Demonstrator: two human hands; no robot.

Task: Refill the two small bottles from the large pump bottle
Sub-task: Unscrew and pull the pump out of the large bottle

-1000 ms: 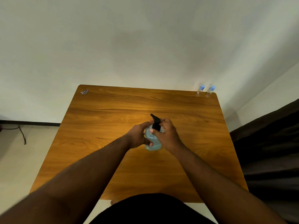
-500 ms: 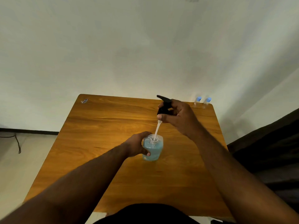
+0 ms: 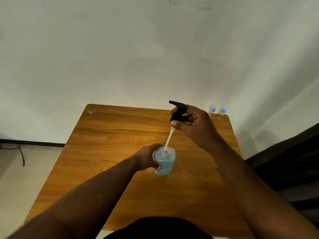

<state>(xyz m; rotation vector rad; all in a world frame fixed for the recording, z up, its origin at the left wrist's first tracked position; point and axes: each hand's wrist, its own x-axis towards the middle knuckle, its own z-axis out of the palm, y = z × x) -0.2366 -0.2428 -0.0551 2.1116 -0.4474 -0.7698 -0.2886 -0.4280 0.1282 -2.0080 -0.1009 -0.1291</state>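
The large clear bottle (image 3: 164, 163) holds blue liquid and stands upright near the middle of the wooden table (image 3: 110, 152). My left hand (image 3: 148, 158) grips its left side. My right hand (image 3: 191, 124) holds the black pump head (image 3: 177, 112) lifted above the bottle. The pump's white tube (image 3: 169, 139) slants down, its lower end still inside the open neck. Two small clear bottles with blue caps, one (image 3: 212, 112) beside the other (image 3: 222, 113), stand at the table's far right corner, behind my right hand.
A small sticker (image 3: 92, 111) lies at the table's far left corner. A white wall rises behind the table. A dark cable (image 3: 21, 156) lies on the floor at left, and dark furniture (image 3: 284, 166) stands to the right.
The pump head was on the bottle with both hands around it. My right hand has since lifted it up and away, drawing the tube out of the neck. My left hand stays on the bottle.
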